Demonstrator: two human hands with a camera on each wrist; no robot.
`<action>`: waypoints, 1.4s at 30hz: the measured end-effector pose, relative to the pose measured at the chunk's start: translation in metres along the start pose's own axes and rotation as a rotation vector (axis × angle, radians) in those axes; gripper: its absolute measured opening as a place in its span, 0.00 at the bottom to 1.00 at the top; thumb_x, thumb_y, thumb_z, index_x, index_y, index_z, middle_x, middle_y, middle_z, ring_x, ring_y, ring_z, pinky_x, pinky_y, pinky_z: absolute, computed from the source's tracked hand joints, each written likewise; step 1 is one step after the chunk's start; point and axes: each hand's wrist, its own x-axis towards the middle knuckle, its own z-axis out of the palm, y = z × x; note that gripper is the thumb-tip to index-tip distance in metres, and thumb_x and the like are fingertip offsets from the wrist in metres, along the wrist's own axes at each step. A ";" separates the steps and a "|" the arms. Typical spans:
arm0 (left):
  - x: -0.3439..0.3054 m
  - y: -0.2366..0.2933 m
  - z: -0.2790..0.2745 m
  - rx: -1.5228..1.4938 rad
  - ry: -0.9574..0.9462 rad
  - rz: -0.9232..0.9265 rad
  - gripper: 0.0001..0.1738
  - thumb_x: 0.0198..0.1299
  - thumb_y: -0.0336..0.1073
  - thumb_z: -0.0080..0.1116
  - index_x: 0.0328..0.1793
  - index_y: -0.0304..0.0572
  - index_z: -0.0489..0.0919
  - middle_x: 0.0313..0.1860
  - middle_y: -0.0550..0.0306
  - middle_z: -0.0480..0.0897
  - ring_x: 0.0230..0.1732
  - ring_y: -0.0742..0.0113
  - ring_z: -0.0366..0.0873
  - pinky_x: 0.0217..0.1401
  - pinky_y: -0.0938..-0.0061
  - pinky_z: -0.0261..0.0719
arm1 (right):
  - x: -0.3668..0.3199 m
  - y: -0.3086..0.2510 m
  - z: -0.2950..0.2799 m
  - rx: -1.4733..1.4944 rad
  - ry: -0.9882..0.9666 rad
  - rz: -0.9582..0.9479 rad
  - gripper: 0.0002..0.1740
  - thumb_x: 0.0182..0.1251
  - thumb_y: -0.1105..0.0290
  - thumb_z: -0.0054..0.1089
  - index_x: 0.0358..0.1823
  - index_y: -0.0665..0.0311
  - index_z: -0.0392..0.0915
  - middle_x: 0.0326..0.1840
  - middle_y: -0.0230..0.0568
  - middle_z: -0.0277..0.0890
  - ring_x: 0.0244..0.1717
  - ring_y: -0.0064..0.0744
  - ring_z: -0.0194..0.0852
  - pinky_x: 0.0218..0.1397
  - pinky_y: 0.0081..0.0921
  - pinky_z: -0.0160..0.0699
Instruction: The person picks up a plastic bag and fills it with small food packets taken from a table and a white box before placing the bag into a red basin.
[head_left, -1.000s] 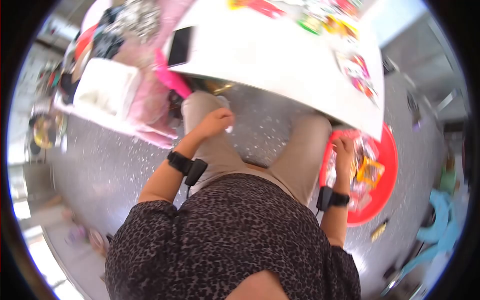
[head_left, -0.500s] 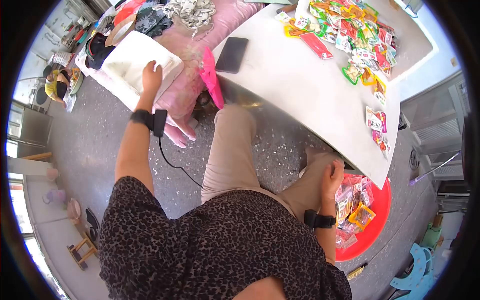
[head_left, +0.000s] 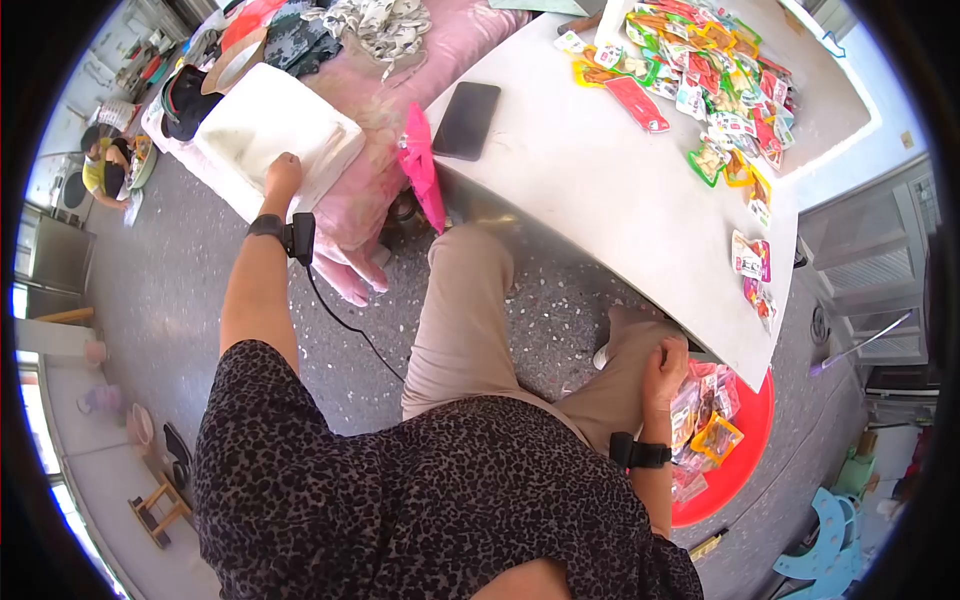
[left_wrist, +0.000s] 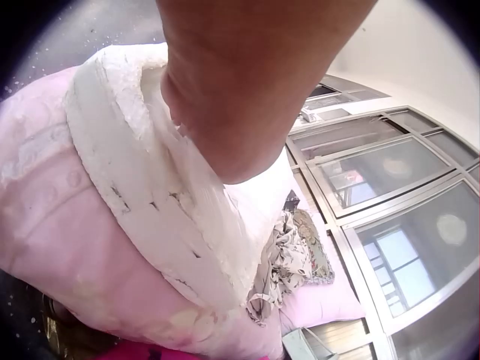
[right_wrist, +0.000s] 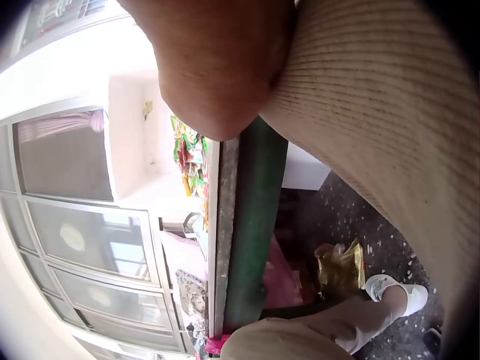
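A white foam box lies on the pink-covered bed at the upper left, its inside facing up. My left hand grips its near wall, with the fingers curled at the rim. In the left wrist view, the hand hides much of the box's inside, and the box's scuffed outer wall shows below it. Loosely curled, my right hand rests at my right thigh, beside a red basin of packaged snacks. The right wrist view shows only part of that hand against the trouser leg.
The white table carries a phone, a pile of colourful snack packets and a few nearer its right corner. A pink bag hangs at the table's left edge. Clothes lie on the bed. Someone in yellow crouches far left.
My left hand has gone from over my lap to the foam box, and its spread fingers have since curled at the rim. My right hand has moved from above the basin to my thigh.
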 end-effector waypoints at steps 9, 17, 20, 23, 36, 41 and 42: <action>-0.044 0.090 -0.071 -0.499 0.139 0.161 0.14 0.52 0.39 0.43 0.36 0.36 0.74 0.29 0.47 0.76 0.32 0.59 0.72 0.37 0.73 0.68 | -0.006 0.006 -0.001 0.156 -0.031 0.120 0.09 0.43 0.81 0.48 0.30 0.68 0.69 0.33 0.48 0.69 0.37 0.47 0.67 0.44 0.34 0.65; -0.183 0.237 -0.046 -1.055 -0.351 0.549 0.08 0.54 0.34 0.44 0.30 0.38 0.72 0.22 0.62 0.69 0.26 0.78 0.64 0.30 0.83 0.64 | 0.076 -0.085 0.006 0.950 -0.098 0.340 0.07 0.54 0.74 0.49 0.35 0.68 0.68 0.32 0.33 0.68 0.33 0.19 0.66 0.35 0.15 0.66; -0.228 0.276 -0.005 -1.012 -0.382 0.706 0.07 0.52 0.33 0.45 0.29 0.36 0.71 0.23 0.54 0.71 0.28 0.68 0.69 0.32 0.77 0.66 | 0.105 -0.113 0.019 1.179 -0.226 0.583 0.09 0.55 0.69 0.50 0.36 0.64 0.68 0.33 0.33 0.67 0.36 0.23 0.67 0.37 0.17 0.67; -0.264 0.303 0.018 -0.984 -0.493 0.706 0.08 0.51 0.33 0.45 0.29 0.35 0.71 0.26 0.47 0.72 0.31 0.57 0.71 0.35 0.71 0.67 | 0.118 -0.128 0.034 1.282 -0.236 0.686 0.07 0.55 0.69 0.49 0.34 0.63 0.68 0.31 0.32 0.67 0.32 0.22 0.66 0.33 0.16 0.67; -0.300 0.326 -0.006 -1.004 -0.458 0.861 0.15 0.48 0.35 0.52 0.42 0.35 0.70 0.35 0.50 0.72 0.35 0.64 0.70 0.36 0.75 0.69 | 0.117 -0.121 0.015 1.178 -0.133 0.562 0.08 0.56 0.69 0.46 0.31 0.66 0.68 0.24 0.29 0.64 0.23 0.16 0.60 0.25 0.14 0.61; -0.307 0.325 -0.031 -0.987 -0.584 0.798 0.15 0.45 0.35 0.54 0.39 0.34 0.70 0.31 0.52 0.72 0.32 0.66 0.70 0.35 0.76 0.69 | 0.112 -0.129 -0.005 1.198 -0.178 0.543 0.08 0.57 0.69 0.46 0.33 0.68 0.68 0.25 0.31 0.66 0.26 0.16 0.62 0.28 0.15 0.64; -0.309 0.325 -0.035 -0.969 -0.564 0.818 0.14 0.45 0.32 0.54 0.38 0.34 0.70 0.30 0.54 0.72 0.30 0.68 0.70 0.34 0.78 0.69 | 0.110 -0.131 -0.010 1.188 -0.202 0.562 0.08 0.57 0.69 0.45 0.33 0.68 0.68 0.25 0.31 0.66 0.27 0.17 0.62 0.29 0.15 0.64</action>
